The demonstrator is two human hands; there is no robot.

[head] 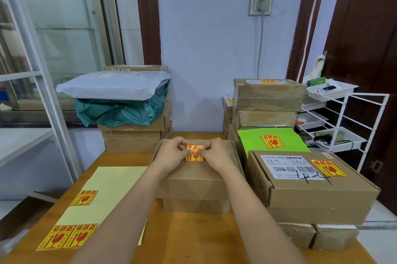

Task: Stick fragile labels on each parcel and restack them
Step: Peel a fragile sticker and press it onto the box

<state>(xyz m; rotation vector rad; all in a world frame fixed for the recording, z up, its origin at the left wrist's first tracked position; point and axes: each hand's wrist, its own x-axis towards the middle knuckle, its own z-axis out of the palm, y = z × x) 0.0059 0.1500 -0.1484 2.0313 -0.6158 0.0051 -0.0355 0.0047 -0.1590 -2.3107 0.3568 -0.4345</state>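
A brown cardboard parcel (194, 180) sits mid-table on top of another box (195, 205). A red-and-yellow fragile label (195, 154) lies on its top face near the far edge. My left hand (173, 153) and my right hand (216, 154) meet over the label, fingers curled, thumbs and fingertips pinching it at its left and right sides. A pale yellow backing sheet (111, 186) lies at the front left with three labels left on it, one (84, 197) alone and two side by side (66, 237).
At the right stand labelled parcels: a box with a printed sticker (300, 190), a green mailer (253, 141) and taped boxes (268, 96). At the back left a white bag (111, 85) and a teal bag (120, 111) lie on brown boxes (133, 134). A white wire rack (343, 117) is far right.
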